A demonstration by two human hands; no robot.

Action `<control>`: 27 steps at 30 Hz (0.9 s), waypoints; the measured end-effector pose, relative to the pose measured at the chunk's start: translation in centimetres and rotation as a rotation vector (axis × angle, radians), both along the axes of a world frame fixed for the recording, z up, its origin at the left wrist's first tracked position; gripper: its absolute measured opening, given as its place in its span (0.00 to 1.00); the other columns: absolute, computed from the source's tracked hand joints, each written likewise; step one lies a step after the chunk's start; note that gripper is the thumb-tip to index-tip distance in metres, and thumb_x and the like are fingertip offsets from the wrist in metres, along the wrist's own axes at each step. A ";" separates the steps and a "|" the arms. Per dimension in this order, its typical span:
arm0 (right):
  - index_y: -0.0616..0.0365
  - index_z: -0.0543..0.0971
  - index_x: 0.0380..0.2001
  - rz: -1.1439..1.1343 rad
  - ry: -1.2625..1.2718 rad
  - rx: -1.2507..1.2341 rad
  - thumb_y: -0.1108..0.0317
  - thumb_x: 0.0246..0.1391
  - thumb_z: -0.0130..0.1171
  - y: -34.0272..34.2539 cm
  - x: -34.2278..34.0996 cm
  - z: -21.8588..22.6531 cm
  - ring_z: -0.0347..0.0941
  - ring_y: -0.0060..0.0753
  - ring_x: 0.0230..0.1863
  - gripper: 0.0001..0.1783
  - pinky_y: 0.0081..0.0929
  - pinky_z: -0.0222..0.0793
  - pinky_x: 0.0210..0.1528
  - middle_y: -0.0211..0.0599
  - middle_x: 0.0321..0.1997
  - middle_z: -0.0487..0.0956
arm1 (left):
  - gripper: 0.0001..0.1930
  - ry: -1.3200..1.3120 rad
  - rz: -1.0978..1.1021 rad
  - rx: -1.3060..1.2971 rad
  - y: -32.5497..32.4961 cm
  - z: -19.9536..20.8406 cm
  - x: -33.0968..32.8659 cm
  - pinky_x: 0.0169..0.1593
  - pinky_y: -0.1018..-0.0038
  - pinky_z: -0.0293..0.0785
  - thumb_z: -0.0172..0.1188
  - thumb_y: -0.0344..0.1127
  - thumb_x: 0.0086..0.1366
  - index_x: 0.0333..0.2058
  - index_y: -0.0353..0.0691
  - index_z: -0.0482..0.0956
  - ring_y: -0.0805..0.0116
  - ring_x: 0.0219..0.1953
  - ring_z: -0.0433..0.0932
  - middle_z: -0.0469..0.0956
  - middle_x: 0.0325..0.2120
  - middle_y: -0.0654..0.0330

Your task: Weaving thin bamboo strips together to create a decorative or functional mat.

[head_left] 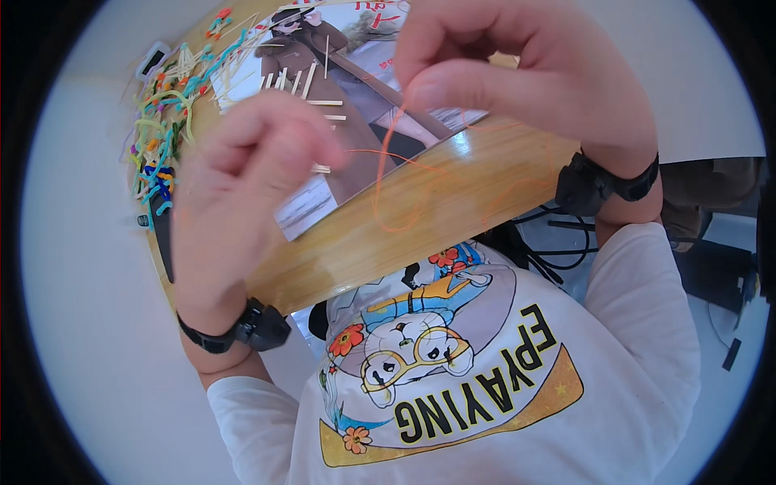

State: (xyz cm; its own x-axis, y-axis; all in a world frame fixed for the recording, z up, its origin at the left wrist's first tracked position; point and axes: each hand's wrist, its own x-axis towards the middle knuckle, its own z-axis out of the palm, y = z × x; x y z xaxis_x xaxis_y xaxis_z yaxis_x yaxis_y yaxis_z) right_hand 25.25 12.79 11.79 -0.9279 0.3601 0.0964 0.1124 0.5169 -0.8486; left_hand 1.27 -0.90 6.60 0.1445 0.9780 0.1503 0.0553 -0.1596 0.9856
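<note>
A thin orange thread (379,182) runs between my two hands and hangs in a loose loop above the table's near edge. My left hand (250,166) is closed, thumb and forefinger pinched at one end of the thread; its outline is a little blurred. Higher and to the right, my right hand (509,73) pinches the thread between thumb and forefinger. Below them lies a glossy printed sheet (311,212) showing a figure in a long brown coat. Several short pale wooden sticks (310,81) rest on it, partly hidden behind my left hand.
Colourful fuzzy craft stems or yarn pieces (162,121) form a tangled heap along the left of the wooden table (347,263). A small white device (152,60) sits at the far left corner. Black cables (566,257) hang beyond the near right edge.
</note>
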 end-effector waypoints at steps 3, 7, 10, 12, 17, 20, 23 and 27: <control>0.60 0.82 0.35 -0.027 0.105 -0.243 0.69 0.63 0.65 2.0 0.7 -1.5 0.69 0.13 0.25 0.05 0.18 0.61 0.27 0.24 0.26 0.79 | 0.15 -0.052 0.088 0.130 1.1 0.7 -3.0 0.30 0.84 0.54 0.55 0.44 0.77 0.44 0.36 0.80 0.85 0.25 0.59 0.74 0.32 0.71; 0.59 0.82 0.35 -0.141 0.143 -0.229 0.70 0.62 0.66 2.0 1.9 -1.8 0.68 0.14 0.25 0.04 0.18 0.62 0.27 0.25 0.26 0.80 | 0.22 0.195 0.322 0.162 1.0 0.8 -1.8 0.29 0.81 0.57 0.53 0.50 0.77 0.51 0.34 0.78 0.82 0.22 0.59 0.75 0.31 0.67; 0.58 0.82 0.35 -0.056 0.019 -0.011 0.68 0.63 0.66 0.1 0.9 -1.0 0.68 0.15 0.23 0.05 0.19 0.61 0.27 0.26 0.25 0.79 | 0.30 0.100 0.200 0.106 0.5 -0.5 0.8 0.27 0.81 0.57 0.52 0.58 0.76 0.56 0.34 0.75 0.80 0.21 0.61 0.74 0.31 0.64; 0.57 0.82 0.36 0.027 -0.039 0.190 0.66 0.63 0.66 -1.0 -0.2 -0.5 0.67 0.17 0.22 0.07 0.20 0.61 0.26 0.27 0.23 0.78 | 0.30 -0.048 0.065 -0.038 0.2 -1.0 1.4 0.27 0.80 0.56 0.52 0.58 0.75 0.56 0.33 0.74 0.80 0.21 0.60 0.70 0.27 0.66; 0.57 0.82 0.35 0.051 -0.143 -0.060 0.63 0.63 0.66 0.2 -0.3 0.0 0.68 0.18 0.21 0.09 0.21 0.61 0.25 0.27 0.22 0.77 | 0.22 -0.108 -0.075 -0.211 0.3 -0.7 -0.8 0.28 0.82 0.56 0.52 0.51 0.77 0.51 0.34 0.76 0.83 0.21 0.59 0.66 0.22 0.72; 0.55 0.83 0.35 -0.029 -0.018 -0.130 0.63 0.64 0.65 1.3 1.2 -0.9 0.70 0.18 0.22 0.08 0.19 0.62 0.25 0.26 0.23 0.79 | 0.17 -0.091 0.044 -0.103 1.3 0.0 -3.6 0.28 0.83 0.54 0.53 0.47 0.78 0.43 0.37 0.77 0.84 0.22 0.58 0.65 0.21 0.74; 0.53 0.81 0.37 0.113 0.350 -0.271 0.61 0.67 0.62 2.8 1.8 -0.9 0.71 0.19 0.22 0.09 0.17 0.64 0.25 0.25 0.24 0.78 | 0.15 -0.192 0.055 -0.088 2.5 -0.4 -5.4 0.27 0.82 0.51 0.54 0.45 0.78 0.40 0.38 0.79 0.85 0.21 0.57 0.63 0.19 0.75; 0.53 0.74 0.44 0.909 0.399 -0.525 0.54 0.74 0.49 7.0 2.5 2.0 0.66 0.23 0.22 0.14 0.19 0.65 0.24 0.28 0.21 0.71 | 0.14 -0.084 -0.005 -0.220 2.9 -2.2 -4.2 0.28 0.83 0.52 0.56 0.45 0.77 0.40 0.39 0.80 0.85 0.22 0.57 0.68 0.22 0.74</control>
State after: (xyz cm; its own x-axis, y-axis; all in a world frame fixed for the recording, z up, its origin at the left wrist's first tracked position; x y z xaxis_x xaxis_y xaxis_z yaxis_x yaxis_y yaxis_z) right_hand 27.78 19.82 13.80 -0.8034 -0.3517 0.4804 -0.4524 -0.1640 -0.8766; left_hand -2.95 2.04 4.38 0.1452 0.9879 -0.0549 -0.0287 0.0596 0.9978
